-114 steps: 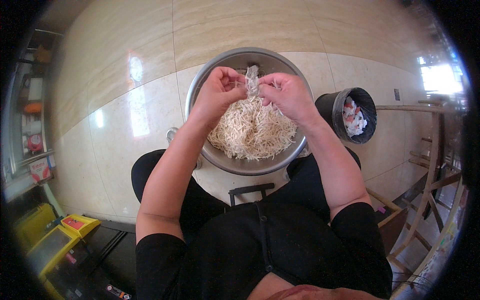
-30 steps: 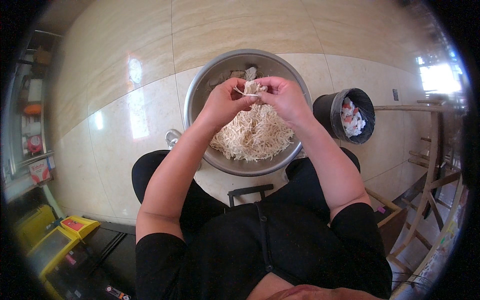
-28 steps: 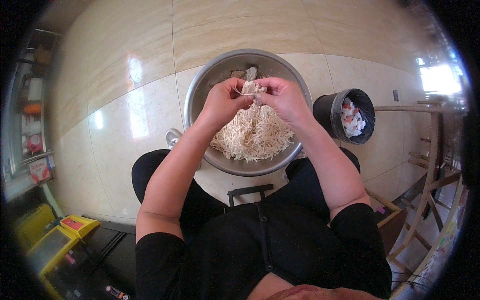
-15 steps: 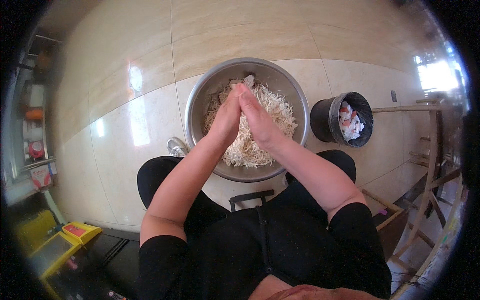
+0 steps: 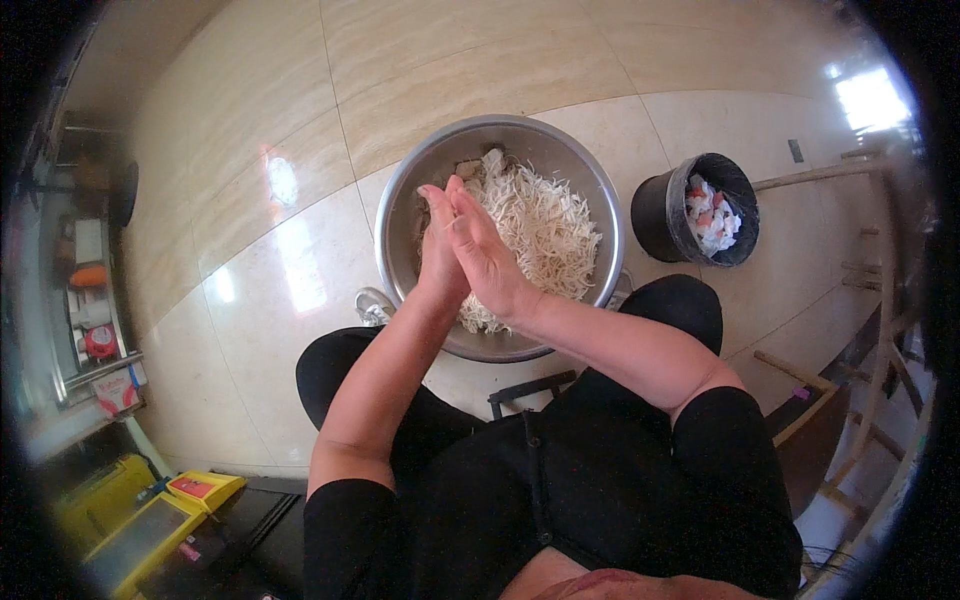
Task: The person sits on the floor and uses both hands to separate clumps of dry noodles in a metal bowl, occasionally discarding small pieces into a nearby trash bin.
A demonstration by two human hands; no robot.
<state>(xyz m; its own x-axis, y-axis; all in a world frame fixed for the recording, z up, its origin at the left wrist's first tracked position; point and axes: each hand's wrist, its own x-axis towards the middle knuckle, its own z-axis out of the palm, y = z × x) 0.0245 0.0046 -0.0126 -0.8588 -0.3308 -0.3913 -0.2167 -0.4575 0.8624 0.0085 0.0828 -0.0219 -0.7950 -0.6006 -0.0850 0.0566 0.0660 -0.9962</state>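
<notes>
The heap of pale shreds [image 5: 550, 230] lies right of the fingers at the frame's centre, its long axis running roughly up and down; the right hand [image 5: 492, 262] is nearer. That hand and the left hand [image 5: 440, 255] press palm to palm above the basin's left part, fingers extended together toward the upper left; whether anything sits between the palms, I cannot tell. The shreds look thin, stringy and matte within a round, smooth steel basin [image 5: 606, 190]. A pale, irregular lump [image 5: 493, 160] rests near its upper rim.
</notes>
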